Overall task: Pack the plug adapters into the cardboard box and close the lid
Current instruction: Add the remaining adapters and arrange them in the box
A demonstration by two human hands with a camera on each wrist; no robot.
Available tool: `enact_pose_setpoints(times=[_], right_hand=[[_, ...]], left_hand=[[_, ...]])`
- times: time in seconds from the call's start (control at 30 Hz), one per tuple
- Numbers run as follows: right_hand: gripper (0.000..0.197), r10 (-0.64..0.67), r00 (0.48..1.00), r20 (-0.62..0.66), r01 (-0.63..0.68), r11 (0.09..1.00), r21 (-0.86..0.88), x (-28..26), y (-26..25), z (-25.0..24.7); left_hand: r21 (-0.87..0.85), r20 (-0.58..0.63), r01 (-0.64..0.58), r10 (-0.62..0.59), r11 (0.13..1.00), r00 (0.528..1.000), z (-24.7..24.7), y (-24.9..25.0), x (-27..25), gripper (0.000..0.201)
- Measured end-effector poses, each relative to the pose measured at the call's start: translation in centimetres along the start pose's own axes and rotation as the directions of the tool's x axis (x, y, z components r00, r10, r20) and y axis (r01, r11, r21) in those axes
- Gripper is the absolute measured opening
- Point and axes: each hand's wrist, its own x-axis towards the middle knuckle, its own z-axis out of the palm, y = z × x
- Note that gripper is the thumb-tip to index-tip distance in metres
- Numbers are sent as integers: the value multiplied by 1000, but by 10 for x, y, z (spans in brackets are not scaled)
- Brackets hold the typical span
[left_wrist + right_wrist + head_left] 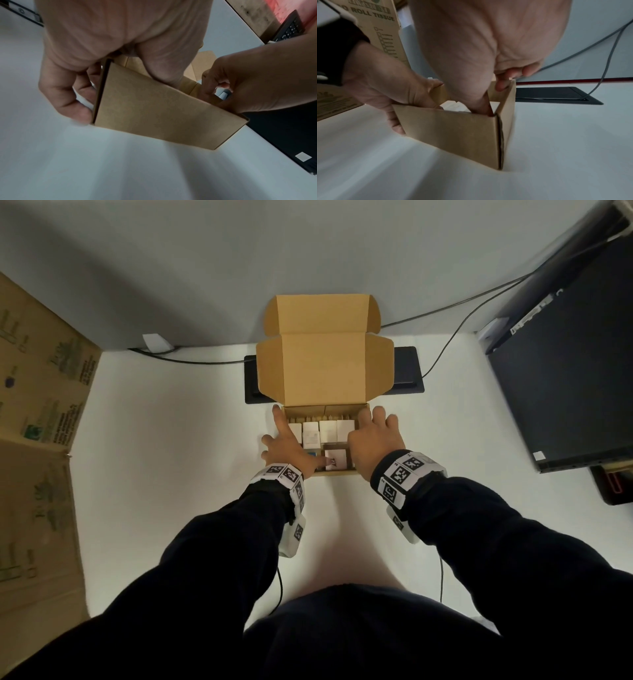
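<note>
The cardboard box [322, 440] stands on the counter [171, 474], adapters [327, 431] inside. The left hand [291, 445] and right hand [375, 436] grip its side walls; light, stiff, surely easiest held there.

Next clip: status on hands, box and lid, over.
Left hand and right hand each grip a side wall of the box. Adapters inside, lid upright and open. Nothing in the way.

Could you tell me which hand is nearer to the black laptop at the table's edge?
Right. The right hand grips the cardboard box's wall on the laptop's side; the left hand holds the opposite wall.
</note>
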Motion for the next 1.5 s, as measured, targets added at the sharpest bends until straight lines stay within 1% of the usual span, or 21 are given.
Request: enact_pose_setpoints(times=[0.17,0.3,0.47,0.53,0.63,0.73,0.8,0.93,1.0,1.07,1.1,1.13,1.17,1.2,1.23,1.27,1.3,1.33,1.37,1.43,1.5], right_hand=[[9,58,996,-73,-55,998,41,-2,8,9],[25,138,983,-118,-119,981,156,0,13,18],[28,205,978,-42,-179,923,341,3,16,25],[27,214,977,-22,-191,913,361,3,16,29],[21,206,978,-37,-180,920,349,3,13,31],[13,226,974,17,-210,869,448,2,11,36],[13,248,967,57,-243,836,492,1,10,40],[14,234,972,32,-215,822,528,-1,12,41],[17,263,959,-105,-132,743,656,-4,17,42],[24,373,894,-249,-3,560,828,-10,21,39],[30,452,858,-243,23,439,898,-12,23,35],[37,521,835,-175,15,296,955,-11,26,28],[45,557,828,-60,-15,128,992,-8,30,21],[52,553,831,56,-38,-44,998,-4,35,13],[57,523,841,136,-44,-185,982,3,41,5],[57,485,857,172,-32,-284,958,9,47,-2],[50,456,873,173,-15,-330,944,14,52,-9],[42,444,884,150,-1,-319,948,18,54,-17],[37,442,889,120,11,-283,959,21,56,-23],[41,441,894,76,25,-219,975,22,56,-30],[56,437,896,75,10,-188,982,20,55,-31]], left_hand=[[-26,3,-19,19,999,1000,1,-4,1,155],[-36,4,2,-2,999,1000,0,0,0,153],[-26,19,-12,12,1000,1000,0,-3,3,153],[-21,25,-26,27,999,999,0,-4,3,154],[-12,28,-33,34,999,999,-1,-3,3,154],[-10,24,-38,38,999,999,-2,-2,2,153],[-24,34,-22,22,999,999,-2,0,2,152],[-27,45,-23,24,999,999,-6,4,-1,147],[-63,55,-74,77,995,995,-12,1,-3,133],[-119,50,-99,106,988,993,-24,1,-4,121],[-156,27,-104,109,982,994,-31,0,-3,118],[-208,-13,-115,115,971,993,-38,-1,-2,111],[-288,-75,-140,123,948,990,-46,-1,-1,100],[-379,-147,-176,129,908,981,-54,-3,4,85],[-466,-194,-204,125,861,973,-63,-3,7,70],[-534,-199,-219,130,817,971,-72,-2,10,61],[-587,-172,-219,144,779,974,-80,2,12,57],[-623,-130,-223,182,750,975,-86,6,13,58],[-643,-100,-222,207,733,973,-91,12,13,61],[-662,-105,-227,211,714,972,-96,25,10,70],[-668,-137,-209,157,714,978,-97,32,8,79]])
